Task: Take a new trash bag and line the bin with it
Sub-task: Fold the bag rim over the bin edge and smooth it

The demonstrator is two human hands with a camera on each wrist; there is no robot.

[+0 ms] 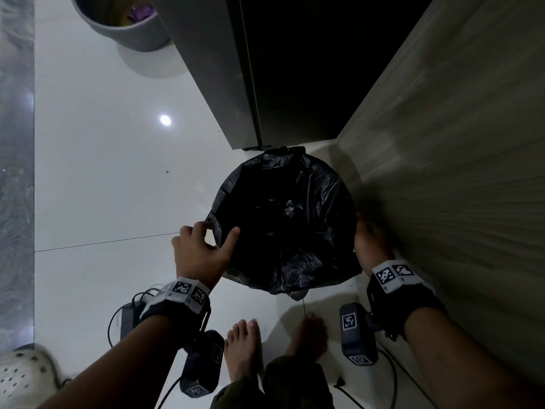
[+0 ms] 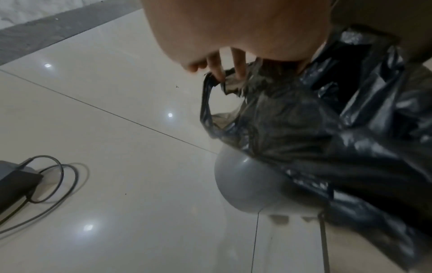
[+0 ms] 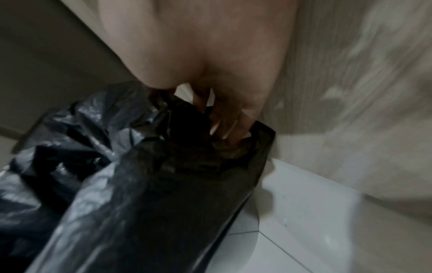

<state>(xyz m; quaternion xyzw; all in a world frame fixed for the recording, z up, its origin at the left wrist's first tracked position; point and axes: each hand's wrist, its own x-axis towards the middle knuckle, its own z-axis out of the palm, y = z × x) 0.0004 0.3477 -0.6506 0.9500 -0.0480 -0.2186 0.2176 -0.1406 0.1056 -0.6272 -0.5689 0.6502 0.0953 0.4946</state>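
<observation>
White tiled floor (image 1: 103, 187), wood-grain wall (image 1: 457, 143) on my right, dark cabinet (image 1: 295, 69) ahead. Grey bin (image 2: 247, 186) stands on the floor in the corner between wall and cabinet, just in front of my bare feet (image 1: 244, 349). Black trash bag (image 1: 283, 219) sits inside it, mouth spread and folded down over the rim all round. My left hand (image 1: 200, 249) pinches the bag edge at the near-left rim, thumb inside the mouth, fingers (image 2: 238, 62) curled on the outside. My right hand (image 1: 371, 243) is at the right rim by the wall, fingers (image 3: 224, 118) hooked into the bag's edge. Second grey bin (image 1: 124, 22) far left. Power adapter (image 2: 14, 186) with cable on the floor at my left.
</observation>
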